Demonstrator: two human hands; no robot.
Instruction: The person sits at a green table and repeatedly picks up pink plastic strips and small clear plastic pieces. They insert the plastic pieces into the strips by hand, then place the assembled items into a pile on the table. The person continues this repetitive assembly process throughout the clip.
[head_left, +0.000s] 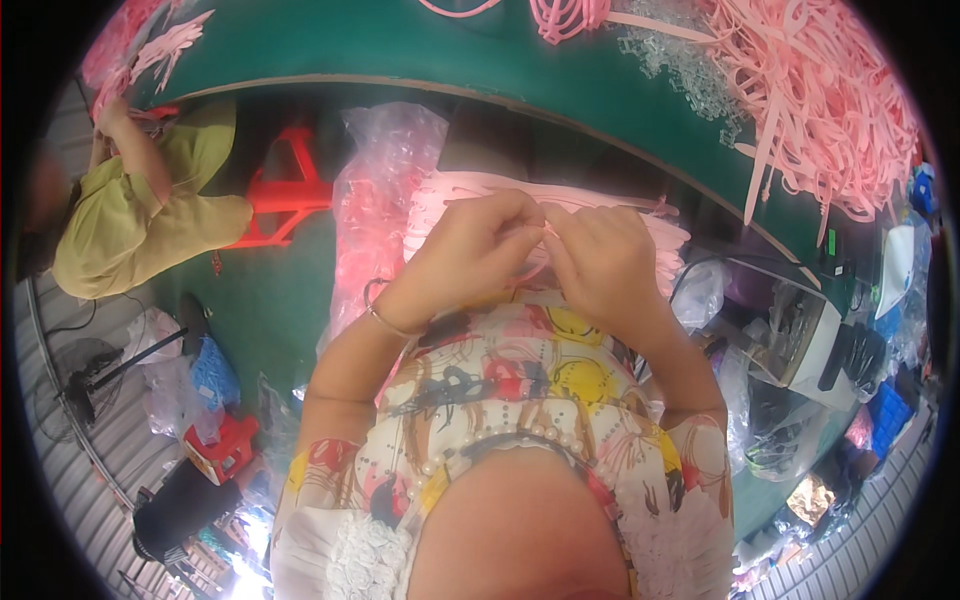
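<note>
I see my left hand (pixel 470 250) and right hand (pixel 600 262) drawn together in front of my chest, fingertips nearly touching, both pinched on a thin pink strap (pixel 538 268). The strap is narrow, pale pink and soft-looking; a short length curves down in a loop between the two hands, and the rest is hidden under my fingers, so I cannot tell how long it is. It sits just above the bundle of pale pink straps (pixel 560 205) lying in my lap, which rests partly inside a clear plastic bag (pixel 385 190). A metal bangle (pixel 378 310) circles my left wrist. Beyond my hands the green table (pixel 400 50) curves across the top, with a large tangled heap of pink straps (pixel 830 110) on its right side. At far left another person in a yellow-green top (pixel 130 220) sits beside a red stool (pixel 285 190).
</note>
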